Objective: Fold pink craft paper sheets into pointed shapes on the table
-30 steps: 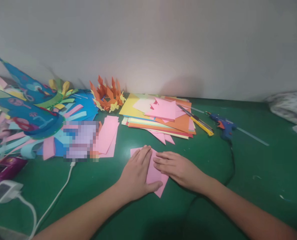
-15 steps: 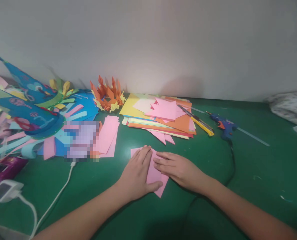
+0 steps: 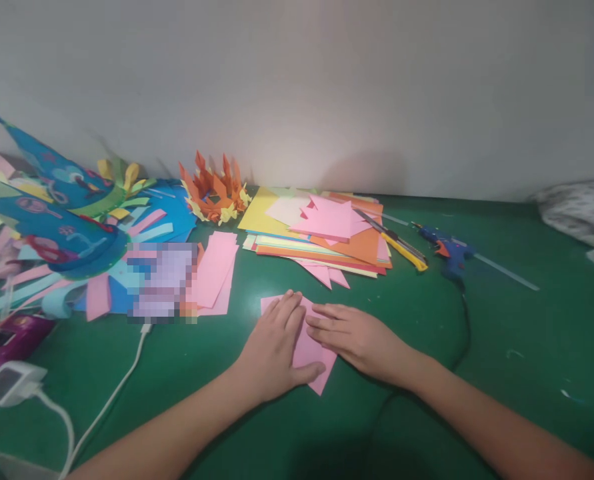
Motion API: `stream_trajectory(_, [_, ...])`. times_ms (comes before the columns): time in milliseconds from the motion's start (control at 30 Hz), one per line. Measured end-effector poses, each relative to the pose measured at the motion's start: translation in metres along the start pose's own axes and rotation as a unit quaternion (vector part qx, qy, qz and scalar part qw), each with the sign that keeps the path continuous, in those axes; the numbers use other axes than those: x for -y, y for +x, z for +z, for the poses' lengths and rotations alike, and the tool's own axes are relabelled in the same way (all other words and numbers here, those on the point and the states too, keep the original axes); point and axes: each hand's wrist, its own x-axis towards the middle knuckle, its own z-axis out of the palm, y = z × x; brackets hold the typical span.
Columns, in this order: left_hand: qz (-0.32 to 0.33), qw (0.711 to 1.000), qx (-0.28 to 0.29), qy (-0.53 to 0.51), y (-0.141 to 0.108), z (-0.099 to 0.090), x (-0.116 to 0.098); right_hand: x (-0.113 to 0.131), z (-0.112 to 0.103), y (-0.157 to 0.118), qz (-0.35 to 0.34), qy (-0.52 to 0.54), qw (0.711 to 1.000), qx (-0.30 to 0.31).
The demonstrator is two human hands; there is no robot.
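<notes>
A folded piece of pink paper (image 3: 309, 353) lies on the green tabletop (image 3: 217, 413) in front of me. My left hand (image 3: 279, 347) rests flat on its left part, fingers stretched out and thumb reaching across the lower part. From the right, my right hand (image 3: 349, 333) lies on the paper's right edge with its fingers extended. Both hands are open and press down on the sheet, covering much of it. Its upper left corner and lower tip show.
Behind the hands is a stack of coloured paper (image 3: 321, 250) with a yellow utility knife (image 3: 404, 250) beside it. A blue glue gun (image 3: 449, 250) lies farther right. Pink strips (image 3: 219, 273), an orange paper crown (image 3: 217, 190) and blue paper hats (image 3: 71, 227) stand left. A white cable (image 3: 127, 373) runs forward.
</notes>
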Motion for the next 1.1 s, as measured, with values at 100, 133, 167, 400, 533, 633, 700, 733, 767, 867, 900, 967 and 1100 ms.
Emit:
stream_trajectory(100, [0.002,1.000,-0.005,-0.001,0.0004,-0.0009,-0.0004,0.0006,-0.0020,0.0016,0.000,-0.002,1.000,-0.002])
stream_trajectory(133, [0.002,1.000,-0.005,0.002,0.0005,-0.0011,-0.0007,0.0009,-0.0026,0.0021,0.000,-0.002,1.000,-0.005])
stream_trajectory(167, [0.001,1.000,-0.004,0.009,0.0007,-0.0014,-0.0010,0.0012,-0.0033,0.0025,0.000,-0.003,1.000,-0.008])
stream_trajectory(400, [-0.011,0.999,0.009,0.052,0.0005,-0.0027,-0.0035,0.0035,-0.0090,0.0061,-0.002,0.003,1.000,-0.014])
stream_trajectory(533, [-0.006,0.999,-0.004,0.049,0.0004,-0.0032,-0.0047,0.0035,-0.0093,0.0064,0.001,0.010,1.000,-0.005])
stream_trajectory(633, [-0.004,0.999,-0.009,0.039,0.0015,-0.0047,-0.0057,0.0031,-0.0085,0.0058,0.001,0.012,1.000,-0.011])
stream_trajectory(700, [-0.003,1.000,-0.008,0.029,0.0023,-0.0056,-0.0058,0.0031,-0.0083,0.0056,0.000,0.013,1.000,-0.013])
stream_trajectory(733, [-0.002,1.000,-0.009,0.025,0.0025,-0.0057,-0.0056,0.0031,-0.0083,0.0057,0.000,0.014,1.000,-0.014])
stream_trajectory(767, [-0.002,1.000,-0.010,0.024,0.0025,-0.0055,-0.0052,0.0032,-0.0084,0.0058,0.000,0.015,1.000,-0.016])
stream_trajectory(867, [-0.004,0.999,-0.007,0.031,0.0013,-0.0035,-0.0037,0.0034,-0.0088,0.0063,0.001,0.021,1.000,-0.022])
stream_trajectory(900, [-0.005,0.999,-0.003,0.035,0.0008,-0.0028,-0.0033,0.0035,-0.0088,0.0066,0.004,0.027,0.999,-0.025])
stream_trajectory(967, [-0.006,0.999,0.003,0.035,0.0001,-0.0020,-0.0029,0.0041,-0.0087,0.0071,0.017,0.044,0.998,-0.032])
stream_trajectory(1100, [-0.008,0.999,0.006,0.031,0.0008,-0.0036,-0.0041,0.0069,-0.0079,0.0089,0.071,0.073,0.994,-0.046])
